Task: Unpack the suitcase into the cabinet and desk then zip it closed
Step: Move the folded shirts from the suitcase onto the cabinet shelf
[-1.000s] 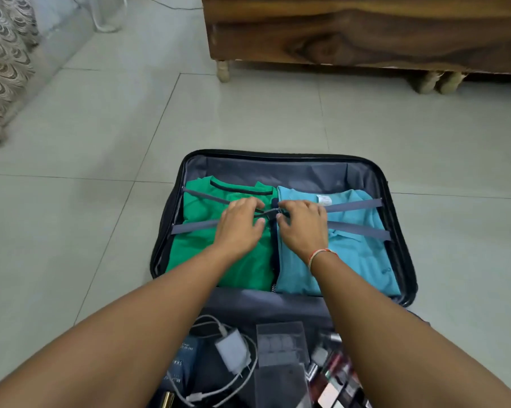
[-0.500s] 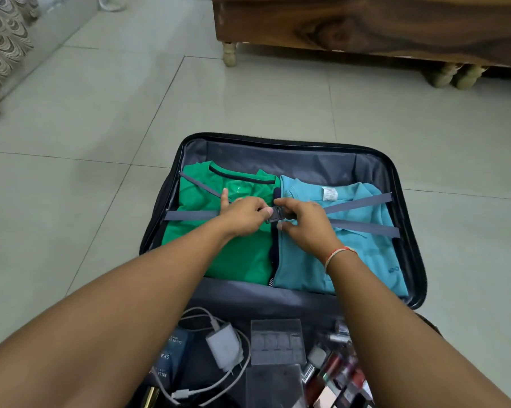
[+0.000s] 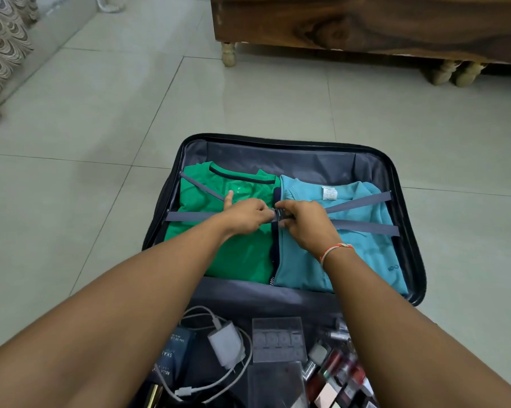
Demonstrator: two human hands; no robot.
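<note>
An open black suitcase (image 3: pixel 401 160) lies on the tiled floor. Its far half holds a folded green shirt (image 3: pixel 242 254) on the left and a folded light-blue shirt (image 3: pixel 363 254) on the right. Grey elastic straps (image 3: pixel 366 226) cross over both shirts and meet at a dark buckle (image 3: pixel 278 215) in the middle. My left hand (image 3: pixel 245 214) pinches the buckle's left side, index finger pointing up. My right hand (image 3: pixel 304 222) pinches its right side. The near half holds a white charger with cable (image 3: pixel 226 344), a dark box (image 3: pixel 174 353), a clear plastic case (image 3: pixel 277 338) and several cosmetics (image 3: pixel 333 366).
A wooden bed frame (image 3: pixel 366 25) on turned legs stands across the far side. A patterned curtain (image 3: pixel 4 51) hangs at the far left. Pale floor tiles (image 3: pixel 86 201) surround the suitcase.
Both hands stay at the strap buckle. My left hand has turned, its index finger now sticking up. The camera has tilted down a little, showing more of the near half.
</note>
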